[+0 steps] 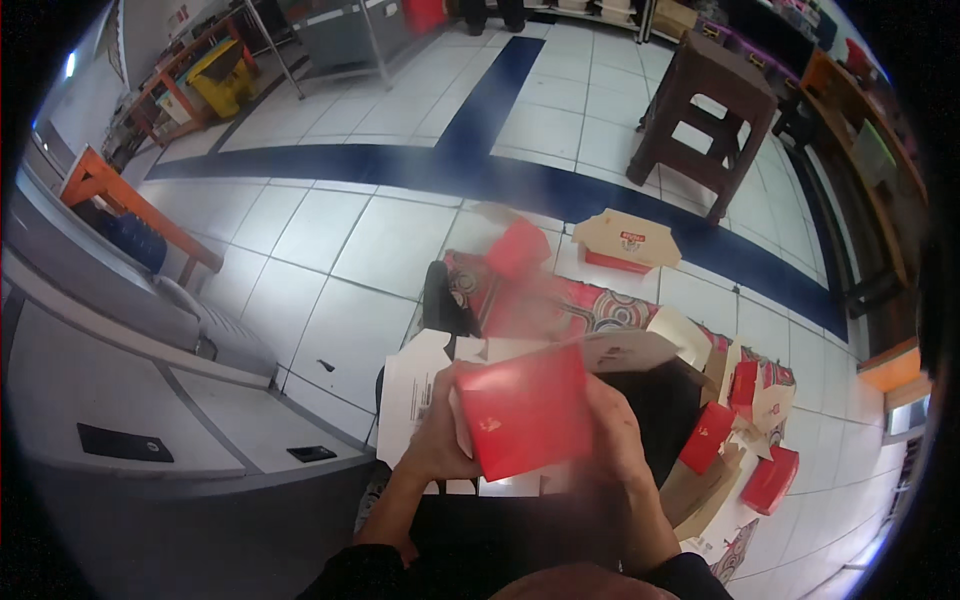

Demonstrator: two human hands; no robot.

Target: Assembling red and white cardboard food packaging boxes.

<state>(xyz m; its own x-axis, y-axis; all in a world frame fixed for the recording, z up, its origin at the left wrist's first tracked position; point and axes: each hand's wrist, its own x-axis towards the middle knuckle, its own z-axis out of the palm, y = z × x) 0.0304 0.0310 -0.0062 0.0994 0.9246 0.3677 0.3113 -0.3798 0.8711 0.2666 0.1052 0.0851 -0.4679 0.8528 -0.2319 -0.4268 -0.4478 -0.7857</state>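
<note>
Above my lap I hold a red cardboard box (525, 415) between both hands, one of its smooth red faces turned up. My left hand (442, 438) is wrapped round its left side. My right hand (612, 430) grips the right side, its fingers partly hidden by the box. A pale flap (628, 350) with a print sticks out past the box's far right corner; I cannot tell whether it belongs to this box. White flat carton (408, 392) lies on my lap beneath, beside my left hand.
Several red and tan boxes (708, 438) lie in a heap at my right, on a patterned cloth (610, 312). Ahead stand a folded box (625, 242) and a blurred red one (518, 248). A brown stool (708, 115) stands beyond; a grey cabinet (180, 420) borders my left.
</note>
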